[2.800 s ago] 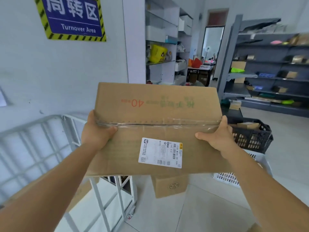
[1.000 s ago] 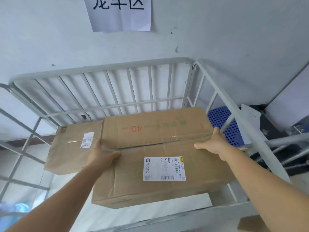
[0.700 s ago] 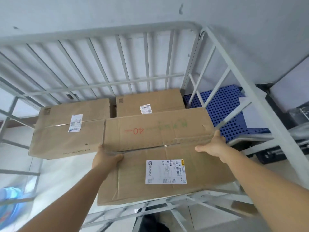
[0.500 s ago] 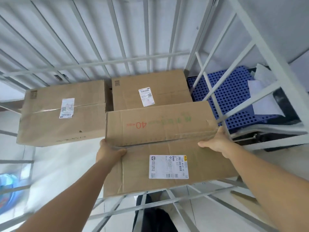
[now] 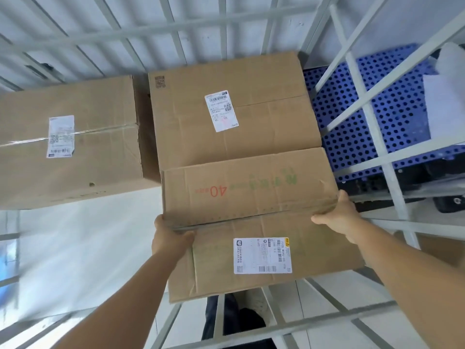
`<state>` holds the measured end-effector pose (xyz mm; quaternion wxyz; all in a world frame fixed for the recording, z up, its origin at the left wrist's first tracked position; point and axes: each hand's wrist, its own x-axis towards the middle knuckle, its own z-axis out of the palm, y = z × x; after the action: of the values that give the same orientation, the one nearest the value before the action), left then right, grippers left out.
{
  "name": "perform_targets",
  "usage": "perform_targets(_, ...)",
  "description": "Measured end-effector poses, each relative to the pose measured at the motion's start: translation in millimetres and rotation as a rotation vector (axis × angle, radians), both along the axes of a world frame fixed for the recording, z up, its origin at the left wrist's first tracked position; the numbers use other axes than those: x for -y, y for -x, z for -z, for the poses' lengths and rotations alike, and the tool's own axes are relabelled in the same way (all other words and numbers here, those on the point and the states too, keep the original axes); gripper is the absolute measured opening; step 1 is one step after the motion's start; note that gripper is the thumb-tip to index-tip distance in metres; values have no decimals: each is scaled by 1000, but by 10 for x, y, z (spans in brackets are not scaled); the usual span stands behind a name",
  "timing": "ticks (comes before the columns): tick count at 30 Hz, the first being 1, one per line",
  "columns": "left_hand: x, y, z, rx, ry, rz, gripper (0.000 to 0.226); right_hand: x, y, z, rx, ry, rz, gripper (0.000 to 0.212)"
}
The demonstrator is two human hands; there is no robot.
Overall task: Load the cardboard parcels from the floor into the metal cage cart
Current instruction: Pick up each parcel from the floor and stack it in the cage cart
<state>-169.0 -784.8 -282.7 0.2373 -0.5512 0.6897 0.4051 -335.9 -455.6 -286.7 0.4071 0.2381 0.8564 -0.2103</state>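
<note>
Head view: left hand (image 5: 171,239) and right hand (image 5: 338,217) are gripping the cardboard parcel (image 5: 251,217) inside the cage cart (image 5: 362,79).

A pale grey wall (image 5: 314,18) fills the top of the frame. At the right lies a blue perforated plastic panel (image 5: 392,117) with white paper (image 5: 445,102) on it. Light floor tiles (image 5: 324,293) show at the bottom.

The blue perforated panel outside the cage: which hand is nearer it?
Right. The right hand grips the held box's end just below the blue perforated panel; the left hand grips the opposite end.
</note>
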Motion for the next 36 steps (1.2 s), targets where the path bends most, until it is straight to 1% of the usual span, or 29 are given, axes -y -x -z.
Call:
perform_targets(1, -8, 4, 20, -7, 3, -8, 79, 12, 0, 4, -8, 11, -3, 113)
perform_targets(3, -27, 0, 218, 7, 18, 4, 80, -19, 56, 194, -26, 3, -19, 110)
perform_targets(6, -68, 41, 221, -17, 7, -25, 78, -29, 91, 198, -40, -2, -14, 103)
perform_targets(8, -92, 36, 237, -28, 26, -22, 78, -66, 113, 207, -74, -17, -20, 95)
perform_targets(9, -95, 48, 231, -35, 42, -21, 77, -67, 128, 196, -87, -17, -23, 95)
perform_targets(12, -84, 71, 243, -56, 71, 3, 75, -80, 164, 207, -90, -30, -60, 105)
perform_targets(15, -103, 45, 250, -39, 78, 49, 76, -84, 129, 213, -75, -41, -73, 111)
perform_targets(19, -92, 31, 240, -23, 84, 108, 72, -40, 132, 184, -63, -81, -107, 114)
perform_targets(21, -100, 29, 176, -8, 99, 162, 77, 2, 117, 136, -47, -123, -148, 114)
perform_targets(24, -159, 37, -26, 3, 135, 280, 85, 60, 28, 5, -55, -180, -280, 111)
perform_targets(28, -244, 115, -413, -14, 233, 566, 87, 165, -105, -330, -184, -187, -604, 106)
perform_targets(30, -303, 177, -647, -36, 267, 665, 86, 233, -154, -563, -226, -176, -723, 105)
perform_targets(36, -505, 321, -1462, -113, 366, 847, 84, 361, -329, -1442, -317, -144, -844, 101)
